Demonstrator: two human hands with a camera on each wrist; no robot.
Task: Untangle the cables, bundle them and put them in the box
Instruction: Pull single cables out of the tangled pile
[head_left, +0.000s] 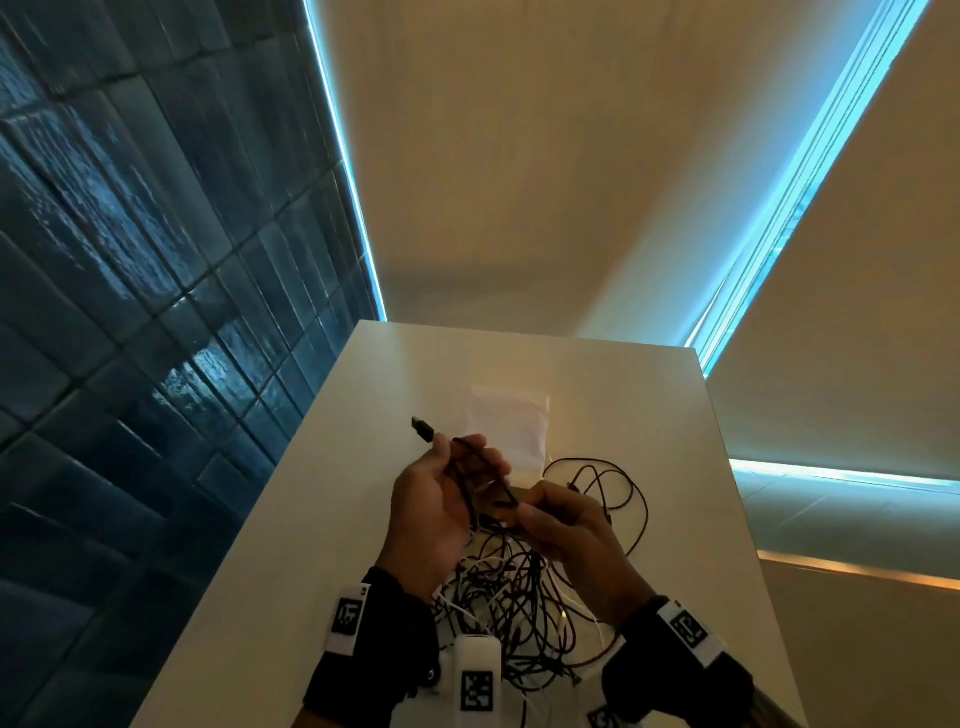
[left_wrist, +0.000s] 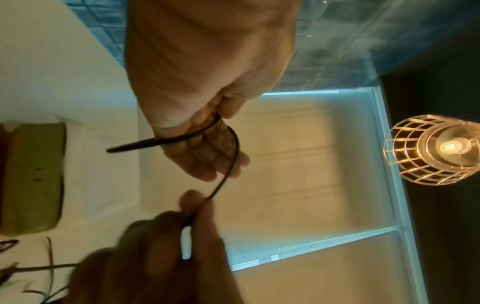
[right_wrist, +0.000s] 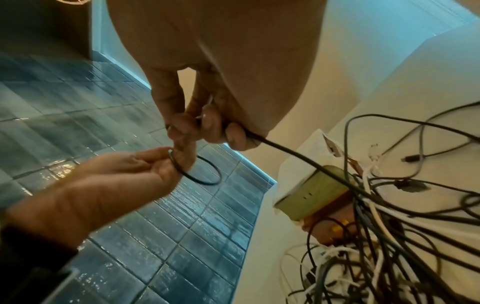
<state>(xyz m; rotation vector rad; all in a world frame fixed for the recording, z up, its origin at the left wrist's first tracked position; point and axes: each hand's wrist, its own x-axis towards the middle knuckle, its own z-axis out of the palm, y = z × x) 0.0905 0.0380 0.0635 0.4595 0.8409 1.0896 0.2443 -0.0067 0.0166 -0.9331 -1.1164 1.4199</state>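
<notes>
A tangle of black and white cables (head_left: 514, 597) (right_wrist: 389, 236) lies on the white table (head_left: 332, 519), near its front edge. Above the tangle both hands hold one black cable (head_left: 483, 467) (left_wrist: 228, 164). My left hand (head_left: 436, 499) (left_wrist: 205, 152) pins it under the thumb, with a loop (right_wrist: 205, 172) across the fingers. The plug end (head_left: 422, 428) (left_wrist: 130, 147) sticks out to the far left. My right hand (head_left: 563, 522) (right_wrist: 207, 127) pinches the same cable, which runs down from it into the tangle. An olive-green box (right_wrist: 314, 191) (left_wrist: 33, 174) sits just beyond the cables, partly under white wrapping (head_left: 506, 426).
A dark blue tiled wall (head_left: 130, 260) runs along the table's left side. Pale blinds (head_left: 545, 182) with blue light at their edges stand behind the far edge. A lit wire-cage lamp (left_wrist: 439, 149) hangs overhead. Bare tabletop shows at the left and far right.
</notes>
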